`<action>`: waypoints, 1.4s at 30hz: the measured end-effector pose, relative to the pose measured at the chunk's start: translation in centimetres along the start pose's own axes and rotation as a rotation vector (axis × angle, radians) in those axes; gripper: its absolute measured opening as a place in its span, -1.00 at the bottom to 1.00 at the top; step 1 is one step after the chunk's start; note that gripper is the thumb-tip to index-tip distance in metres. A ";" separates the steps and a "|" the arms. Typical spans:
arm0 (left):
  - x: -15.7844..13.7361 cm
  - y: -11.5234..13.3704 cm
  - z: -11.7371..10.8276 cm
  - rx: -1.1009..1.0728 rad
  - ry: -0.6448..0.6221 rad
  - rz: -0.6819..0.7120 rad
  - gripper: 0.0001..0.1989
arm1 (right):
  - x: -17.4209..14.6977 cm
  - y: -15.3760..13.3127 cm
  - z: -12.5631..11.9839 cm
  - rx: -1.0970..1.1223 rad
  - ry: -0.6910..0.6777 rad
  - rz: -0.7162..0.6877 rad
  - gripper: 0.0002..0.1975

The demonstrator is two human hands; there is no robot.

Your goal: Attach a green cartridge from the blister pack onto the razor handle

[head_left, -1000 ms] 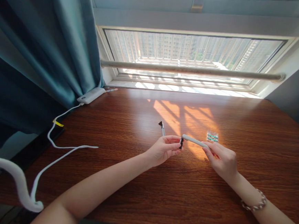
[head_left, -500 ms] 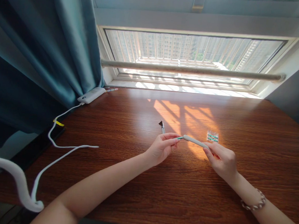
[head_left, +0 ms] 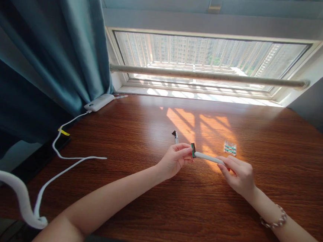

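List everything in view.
razor handle: 1, white, right hand
razor head: 1, black-green, handle's tip
tool: 1, silver-black, beyond left hand
pack: 1, clear-green, right
box: 1, white, by curtain
cabling: count unclear, white, left
strip: 1, yellow, left
tube: 1, white, lower left
curtain: 1, blue, left
window: 1, pale, ahead
rail: 1, whitish, before window
table: 1, brown, below
bracelet: 1, brown-white, right wrist
left hand: 1, at razor head
right hand: 1, on handle

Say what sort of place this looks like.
Probably a room in a home, perhaps a high-up apartment: a wood-grain desk by a window, a blue curtain, and tall buildings outside.
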State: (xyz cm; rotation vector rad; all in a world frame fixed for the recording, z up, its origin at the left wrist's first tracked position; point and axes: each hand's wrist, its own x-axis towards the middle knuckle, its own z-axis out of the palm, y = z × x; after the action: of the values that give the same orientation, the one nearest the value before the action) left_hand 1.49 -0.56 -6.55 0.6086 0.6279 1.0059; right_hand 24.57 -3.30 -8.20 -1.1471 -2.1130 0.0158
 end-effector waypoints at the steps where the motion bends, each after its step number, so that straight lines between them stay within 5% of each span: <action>1: 0.0 0.0 0.0 0.019 -0.002 -0.004 -0.87 | 0.0 0.0 0.0 -0.002 0.004 0.000 -0.83; 20: -0.1 -0.3 -0.3 0.105 -0.038 -0.066 -0.80 | 0.3 -0.1 0.2 -0.127 0.060 0.108 -0.82; 32: 0.0 -0.5 -0.2 0.187 0.027 -0.028 -0.75 | 0.2 -0.1 0.2 -0.076 -0.025 0.094 -0.81; 37: 0.2 -0.9 -0.4 0.260 0.044 0.039 -0.75 | 0.4 0.0 0.3 -0.041 -0.017 0.278 -0.75; 42: 0.4 -1.1 -0.7 0.313 0.044 0.078 -0.78 | 0.6 -0.1 0.4 0.145 -0.148 0.516 -0.67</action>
State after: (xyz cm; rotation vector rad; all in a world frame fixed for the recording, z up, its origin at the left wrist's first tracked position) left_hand 1.75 -0.49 -7.87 0.8936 0.8141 1.0036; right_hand 24.09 -2.78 -8.10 -1.6076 -1.8446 0.4971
